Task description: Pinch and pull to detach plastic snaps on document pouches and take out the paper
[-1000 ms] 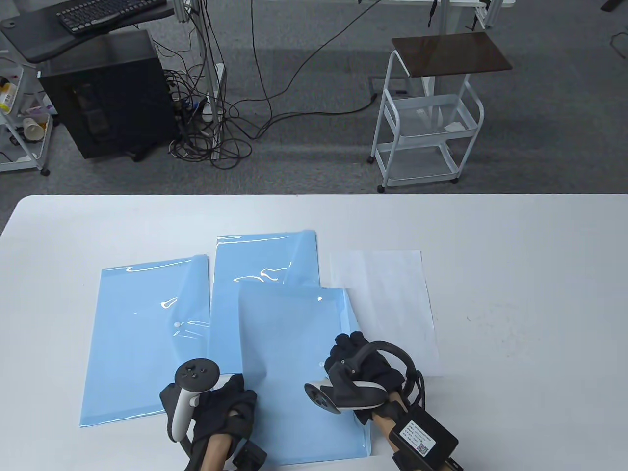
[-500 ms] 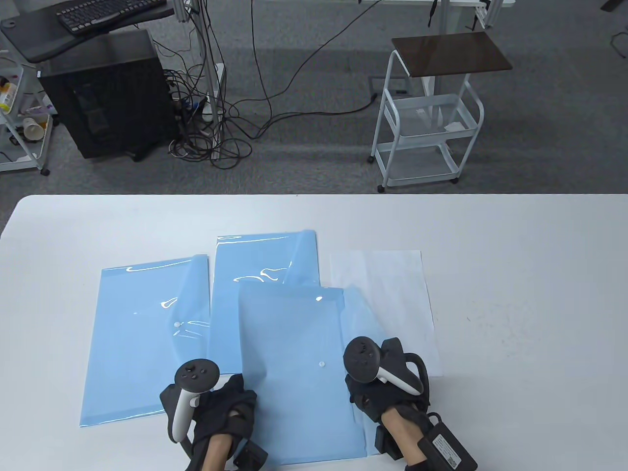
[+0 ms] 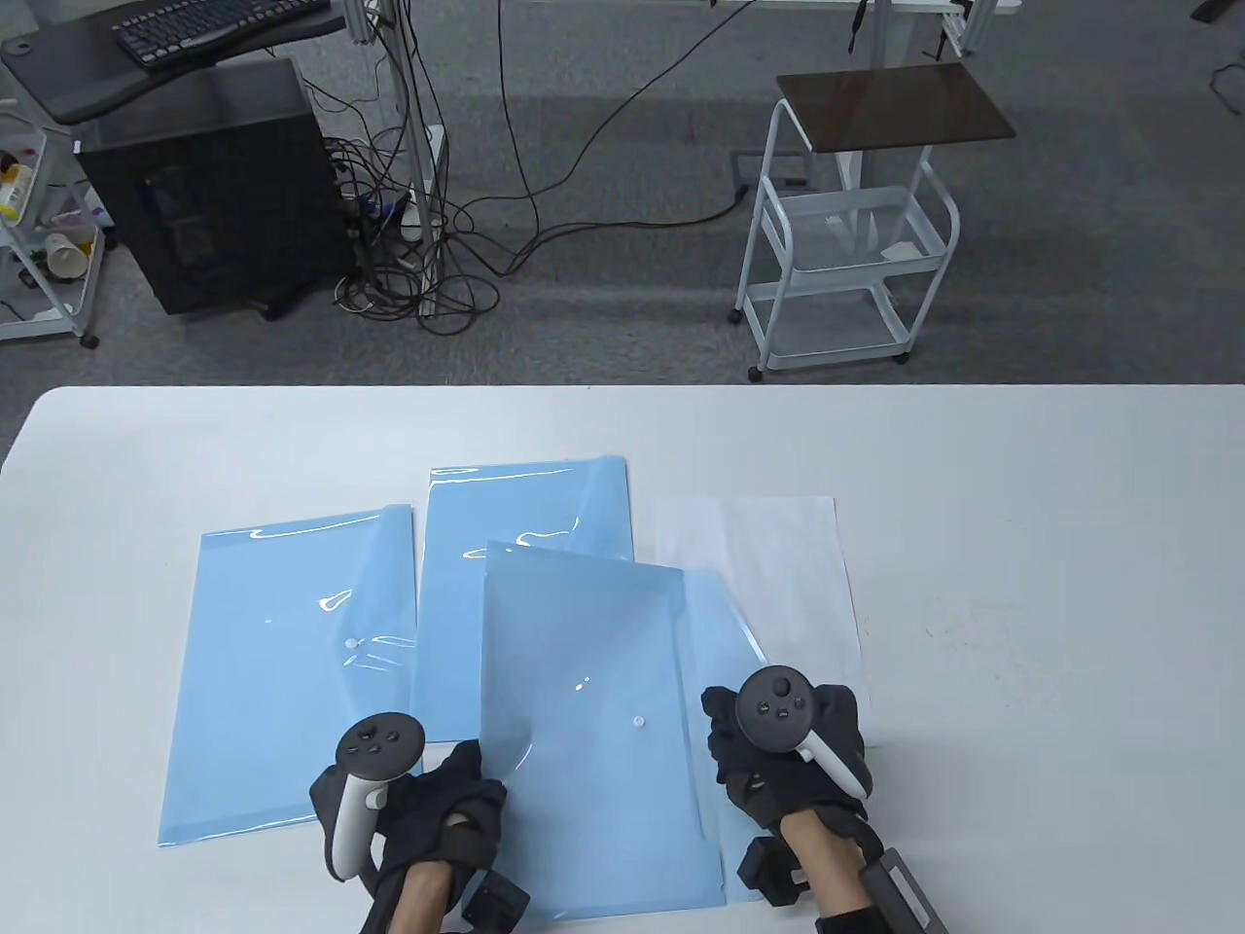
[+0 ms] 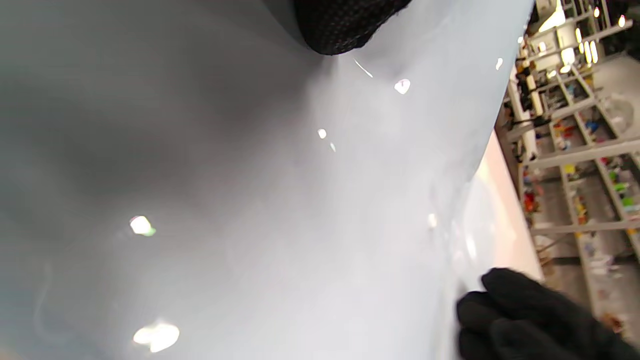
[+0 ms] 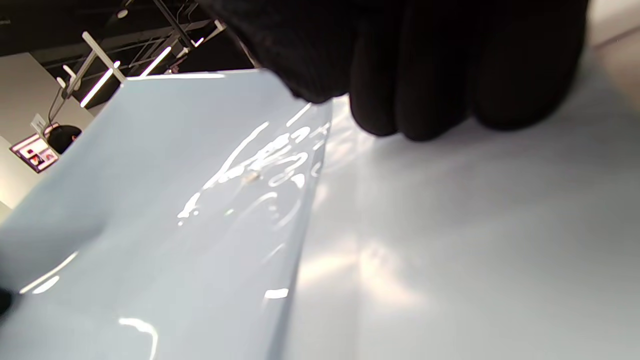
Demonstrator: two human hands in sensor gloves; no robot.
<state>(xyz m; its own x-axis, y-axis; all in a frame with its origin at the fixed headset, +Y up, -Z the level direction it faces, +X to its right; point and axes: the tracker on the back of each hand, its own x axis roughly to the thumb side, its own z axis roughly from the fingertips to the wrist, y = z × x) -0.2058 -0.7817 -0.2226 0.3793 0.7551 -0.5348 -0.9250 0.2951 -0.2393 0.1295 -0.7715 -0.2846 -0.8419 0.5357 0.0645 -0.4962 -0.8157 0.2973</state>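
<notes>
Three light blue document pouches lie on the white table (image 3: 1021,506). The front pouch (image 3: 593,700) overlaps the other two; its flap (image 3: 725,623) lies opened to the right and its white snap (image 3: 638,722) shows bare. My left hand (image 3: 467,778) grips this pouch's near left edge, which curves up off the table. My right hand (image 3: 729,730) holds the flap with curled fingers (image 5: 425,75) beside the pouch mouth. The pouch body (image 5: 175,200) rises to their left. A left fingertip (image 4: 345,25) touches the pouch surface (image 4: 300,200).
A white paper sheet (image 3: 778,574) lies flat right of the pouches, partly under the flap. The left pouch (image 3: 282,671) and the rear pouch (image 3: 525,516) have their flaps open. A white cart (image 3: 846,243) and a computer tower (image 3: 204,185) stand on the floor beyond the table.
My right hand pulled the front pouch's flap off its snap and swung it open to the right. The pouch's left side has lifted and turned slightly. The left hand stayed put.
</notes>
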